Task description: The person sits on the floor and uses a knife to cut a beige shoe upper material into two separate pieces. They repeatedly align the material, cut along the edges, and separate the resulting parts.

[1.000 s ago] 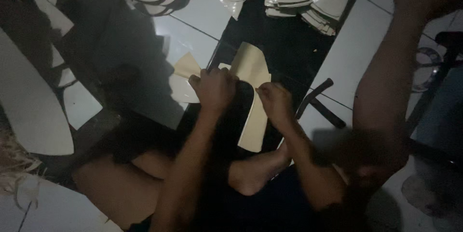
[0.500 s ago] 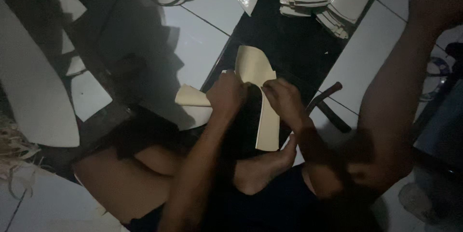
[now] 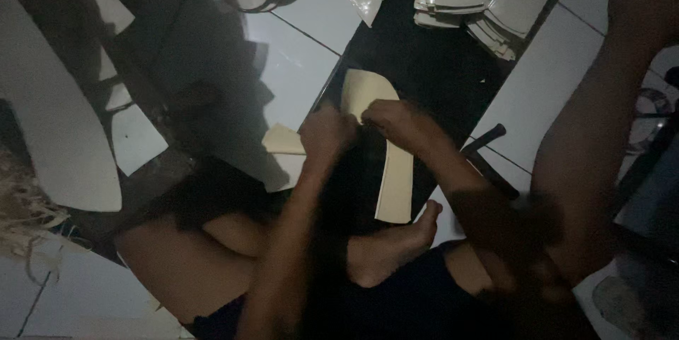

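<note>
Pale cutout stacks top edge; big pale sheet left; straw btm-left; dark tool on tiles.

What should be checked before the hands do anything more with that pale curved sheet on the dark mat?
1. Left hand on the pale curved sheet: ok.
2. Right hand on the sheet's upper end: ok.
3. Sheet lies over the dark floor mat: ok.
4. Bare foot clear of the sheet: not ok, toes touch its lower end.
5. Dark-handled tool within reach: ok.
6. Firmness of grip: cannot tell, too dim.
</note>
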